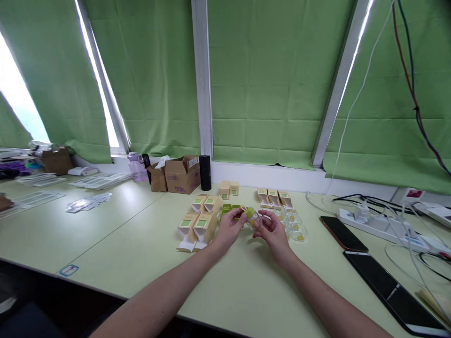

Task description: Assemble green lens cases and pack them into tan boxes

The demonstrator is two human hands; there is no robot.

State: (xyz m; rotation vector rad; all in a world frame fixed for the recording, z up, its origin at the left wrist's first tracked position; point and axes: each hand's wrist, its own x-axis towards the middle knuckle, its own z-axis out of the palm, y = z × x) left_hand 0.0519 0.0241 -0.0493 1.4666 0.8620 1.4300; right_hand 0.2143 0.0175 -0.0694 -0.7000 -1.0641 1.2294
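Note:
My left hand point(230, 228) pinches a green lid point(249, 212) above the middle of the table. Close against it, my right hand point(274, 231) has its fingers round a small clear jar point(254, 221) with a yellow spot inside. The lid sits at the jar's upper end; whether it is fastened I cannot tell. Several more clear jars point(298, 232) with yellow bottoms stand just right of my right hand. Behind my left hand are green lids point(227, 207), partly hidden by it. Left of that hand, several tan cartons point(200, 226) with green labels lie with their flaps open.
Three open cartons point(274, 198) and two closed boxes point(229, 188) sit farther back. A cardboard box point(182, 174) and a black cylinder point(205, 172) stand by the wall. Phones point(343, 233), a power strip point(382, 229) and cables occupy the right side.

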